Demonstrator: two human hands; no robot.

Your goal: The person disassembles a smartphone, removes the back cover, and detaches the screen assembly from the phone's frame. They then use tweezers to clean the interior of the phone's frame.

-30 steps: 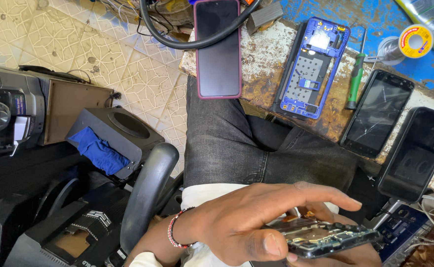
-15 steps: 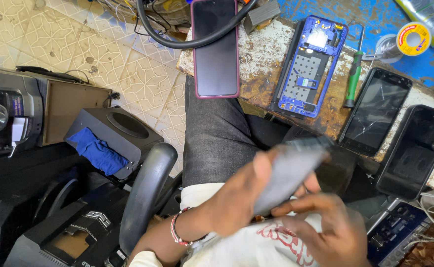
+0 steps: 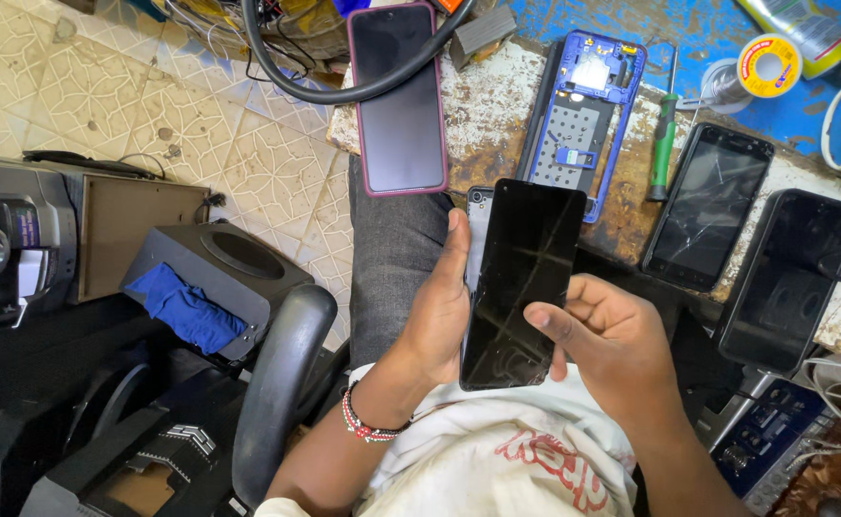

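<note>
A black phone (image 3: pixel 521 278) with a dark screen is held face up over my lap. My left hand (image 3: pixel 435 321) grips its left edge, thumb lying along the side. My right hand (image 3: pixel 612 340) cradles it from the right, with the thumb resting on the lower part of the screen. A second phone body shows just behind its top left corner. On the worn bench ahead lie a phone in a maroon case (image 3: pixel 399 96) and an open blue phone frame (image 3: pixel 583 115).
A green screwdriver (image 3: pixel 665 144), a cracked black phone (image 3: pixel 710 206) and another dark phone (image 3: pixel 789 278) lie to the right. A solder spool (image 3: pixel 768 65) sits at the back. A black hose (image 3: pixel 344 72) loops over the bench. Speaker boxes and a chair armrest (image 3: pixel 282 383) stand at left.
The phone was flat and low at my right, then swung up. Now it is face up in both hands in front of me.
</note>
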